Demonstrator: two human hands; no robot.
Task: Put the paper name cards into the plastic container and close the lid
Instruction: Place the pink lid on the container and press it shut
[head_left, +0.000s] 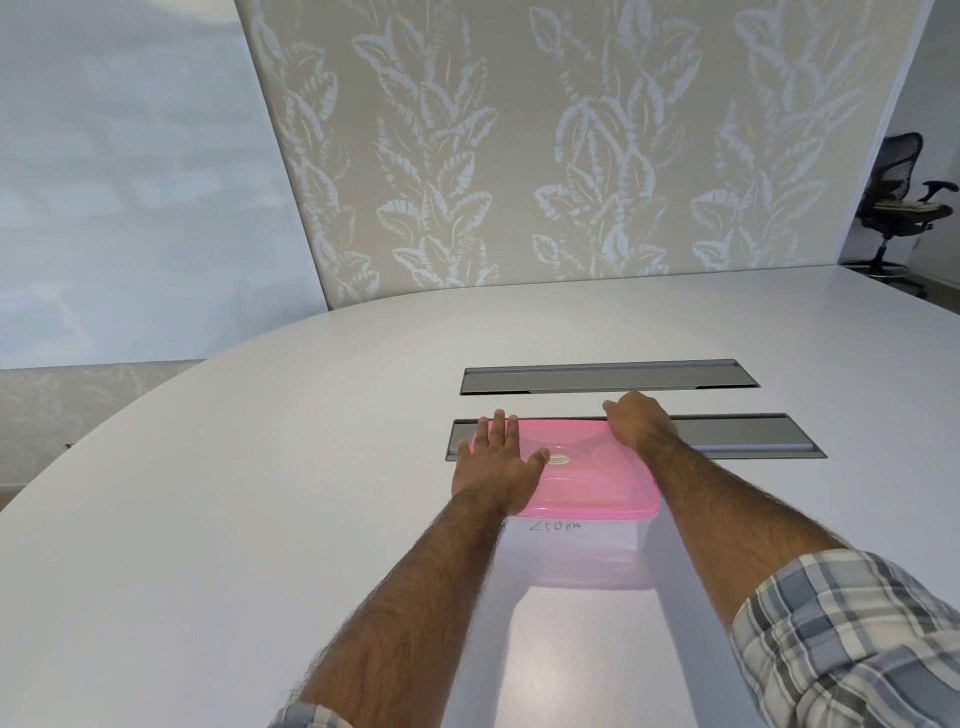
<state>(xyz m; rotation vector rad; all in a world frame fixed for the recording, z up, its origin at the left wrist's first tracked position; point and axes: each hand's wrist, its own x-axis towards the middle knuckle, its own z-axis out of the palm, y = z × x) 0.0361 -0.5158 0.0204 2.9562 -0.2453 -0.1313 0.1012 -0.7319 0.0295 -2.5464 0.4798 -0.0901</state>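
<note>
On the white table (260, 519) before you stands the clear plastic container (587, 556) with its pink lid (597, 483) on, your left hand (496, 462) flat on the lid with fingers straight and close together, your right hand (636, 421) curling its fingers over the far right corner, a name card (556, 526) showing through the near wall.

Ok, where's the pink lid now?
The pink lid sits on the clear container, centre of head view, left hand flat on its left side, right hand on its far right corner, by the nearer grey hatch.
</note>
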